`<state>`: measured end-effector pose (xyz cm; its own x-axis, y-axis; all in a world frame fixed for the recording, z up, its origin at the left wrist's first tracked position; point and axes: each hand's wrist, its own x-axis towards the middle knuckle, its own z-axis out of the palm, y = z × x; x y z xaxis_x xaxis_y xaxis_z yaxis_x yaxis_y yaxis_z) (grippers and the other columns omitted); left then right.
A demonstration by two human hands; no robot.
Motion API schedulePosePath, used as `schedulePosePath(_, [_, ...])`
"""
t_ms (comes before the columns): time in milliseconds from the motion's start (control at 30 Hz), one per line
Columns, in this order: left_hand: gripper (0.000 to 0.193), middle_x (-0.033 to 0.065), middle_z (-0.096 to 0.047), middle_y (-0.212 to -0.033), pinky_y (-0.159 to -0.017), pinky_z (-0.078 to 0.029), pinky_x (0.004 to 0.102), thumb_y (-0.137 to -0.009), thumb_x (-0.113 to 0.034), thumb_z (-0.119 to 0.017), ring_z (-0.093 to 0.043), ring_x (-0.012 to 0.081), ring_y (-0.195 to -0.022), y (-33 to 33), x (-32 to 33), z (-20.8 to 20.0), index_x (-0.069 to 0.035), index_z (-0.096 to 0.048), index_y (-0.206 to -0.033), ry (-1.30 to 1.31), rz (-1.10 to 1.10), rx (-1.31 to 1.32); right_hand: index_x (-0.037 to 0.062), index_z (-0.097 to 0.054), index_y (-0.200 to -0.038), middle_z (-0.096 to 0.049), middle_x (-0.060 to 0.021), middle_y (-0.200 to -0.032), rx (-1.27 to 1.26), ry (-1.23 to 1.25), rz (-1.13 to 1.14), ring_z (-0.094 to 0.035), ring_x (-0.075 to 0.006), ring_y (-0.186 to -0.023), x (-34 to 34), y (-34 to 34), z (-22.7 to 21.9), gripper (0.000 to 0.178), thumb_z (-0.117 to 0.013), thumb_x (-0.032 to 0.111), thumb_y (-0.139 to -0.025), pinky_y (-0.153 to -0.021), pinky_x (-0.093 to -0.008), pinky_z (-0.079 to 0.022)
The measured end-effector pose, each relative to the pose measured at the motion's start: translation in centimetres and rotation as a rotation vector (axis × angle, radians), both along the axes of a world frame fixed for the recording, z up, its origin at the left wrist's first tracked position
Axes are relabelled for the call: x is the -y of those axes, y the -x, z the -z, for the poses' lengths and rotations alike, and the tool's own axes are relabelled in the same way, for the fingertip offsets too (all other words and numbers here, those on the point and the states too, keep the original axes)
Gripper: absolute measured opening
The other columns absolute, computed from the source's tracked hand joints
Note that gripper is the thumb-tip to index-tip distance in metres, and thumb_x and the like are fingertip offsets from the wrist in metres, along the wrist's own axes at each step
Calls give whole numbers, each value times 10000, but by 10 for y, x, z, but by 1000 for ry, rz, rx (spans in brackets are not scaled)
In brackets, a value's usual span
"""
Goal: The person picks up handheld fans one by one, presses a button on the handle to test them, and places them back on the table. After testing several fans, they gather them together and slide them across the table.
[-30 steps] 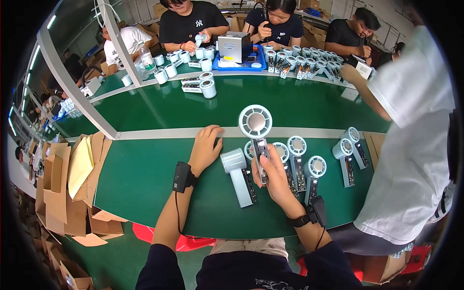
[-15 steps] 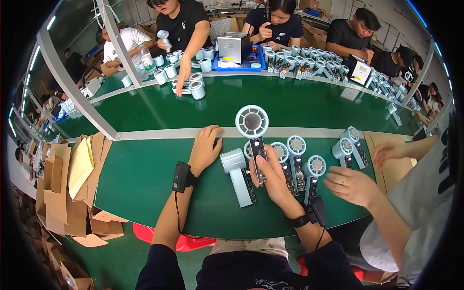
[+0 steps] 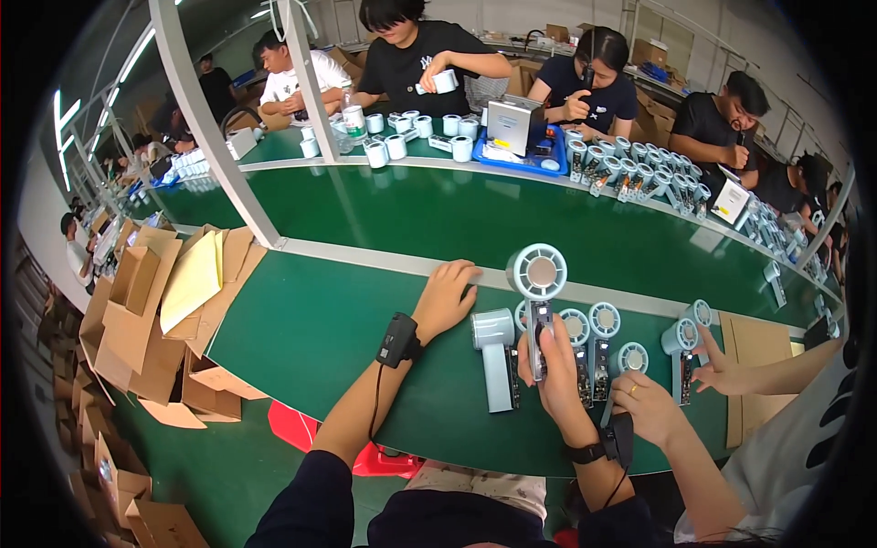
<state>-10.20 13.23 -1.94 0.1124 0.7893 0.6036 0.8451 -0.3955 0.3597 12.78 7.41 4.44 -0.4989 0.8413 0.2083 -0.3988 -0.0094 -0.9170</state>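
My right hand (image 3: 555, 370) grips the handle of a pale blue handheld fan (image 3: 539, 274), held upright above the table with its round grille up and a dark circuit board exposed along the handle. Empty, with its fingers stretched out, my left hand (image 3: 446, 300) rests by the grey rail at the table's far edge. Between my hands lies another pale blue fan (image 3: 496, 373), its smooth handle toward me. Several fans with bare circuit boards (image 3: 599, 361) lie to the right of it, some partly hidden behind my right hand.
At my right, a co-worker's hand (image 3: 644, 402) touches one fan, and the other hand (image 3: 723, 370) reaches another beside a cardboard sheet (image 3: 754, 411). Cardboard boxes (image 3: 137, 283) are heaped at left. Beyond the green belt (image 3: 384, 210), people work among rows of fans (image 3: 639, 169) and a blue tray (image 3: 548, 164).
The view has shifted, moving the scene rightward and down. The co-worker's hands have come onto the fans at right. Across the belt, a person's outstretched arm has drawn back and now holds a fan part.
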Motion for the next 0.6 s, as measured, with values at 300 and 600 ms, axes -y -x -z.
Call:
schedulePosePath(300, [293, 129, -514, -1174, -968, -368, 411, -836, -120, -551, -470, 327, -1119, 5, 3, -2, -63, -535, -1122, 11, -9, -8, 23, -430, -1154, -501, -40, -708, 34, -7, 1, -394, -71, -442, 0, 4, -5, 324, -372, 297, -991, -416, -192, -297])
schedulePosePath(600, [290, 136, -520, -1166, -960, -372, 409, -840, -122, -546, -472, 333, -1113, 3, 1, -1, -51, -530, -1121, 21, 8, -10, 29, -426, -1149, -509, -43, -728, 26, 37, 21, -413, -75, -459, 3, 3, -3, 304, -396, 283, -984, -430, -191, -316])
